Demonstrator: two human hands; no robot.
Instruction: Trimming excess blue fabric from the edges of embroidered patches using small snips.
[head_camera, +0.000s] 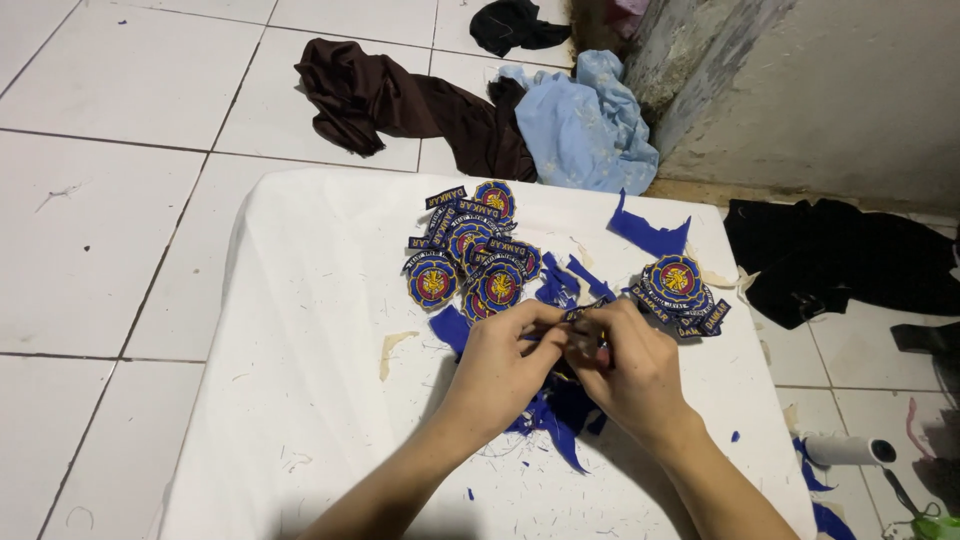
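Both the left hand (505, 365) and right hand (630, 370) pinch, seemingly, one small patch (583, 318).

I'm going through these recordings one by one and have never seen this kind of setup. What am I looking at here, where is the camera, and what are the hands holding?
There is no machine here: a person works with two bare hands, and the single camera sits on their head, looking down. The left hand and right hand meet over a white table, pinching a small dark piece between them; what it is exactly is too small to tell. On the table lie a pile of round embroidered patches, a smaller stack of patches and blue fabric scraps. On the tiled floor behind lie a brown cloth and a light blue cloth.
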